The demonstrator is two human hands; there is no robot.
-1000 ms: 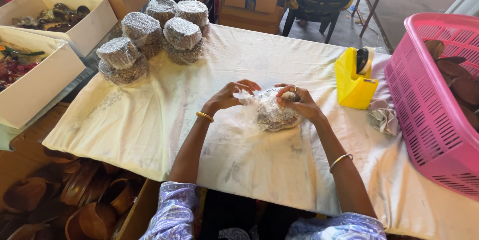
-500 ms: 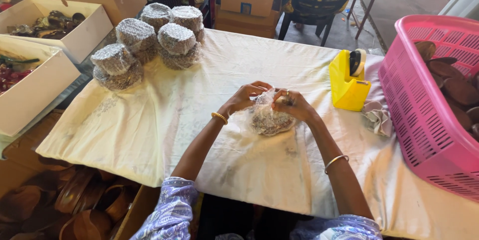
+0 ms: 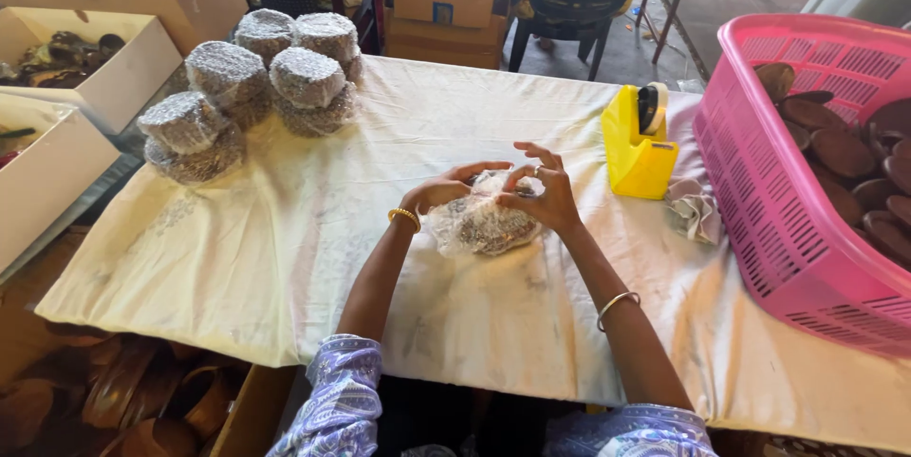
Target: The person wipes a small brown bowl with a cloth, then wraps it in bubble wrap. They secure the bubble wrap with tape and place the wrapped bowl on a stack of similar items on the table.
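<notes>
A dark round object wrapped in clear bubble wrap (image 3: 484, 226) lies on the cream tablecloth (image 3: 285, 229) in the middle of the table. My left hand (image 3: 443, 189) grips its left top edge. My right hand (image 3: 541, 193) presses on its right top, fingers spread and pinching the wrap. Both wrists wear thin gold bangles.
Several bubble-wrapped bundles (image 3: 256, 77) are stacked at the back left. A yellow tape dispenser (image 3: 640, 144) stands to the right, a crumpled cloth (image 3: 696, 212) beside it. A pink basket (image 3: 807, 182) of dark brown pieces fills the right. Cardboard boxes (image 3: 85, 87) line the left.
Both hands have stayed on the wrapped bundle, folding the wrap over its top; the right fingers have spread. The camera has shifted slightly.
</notes>
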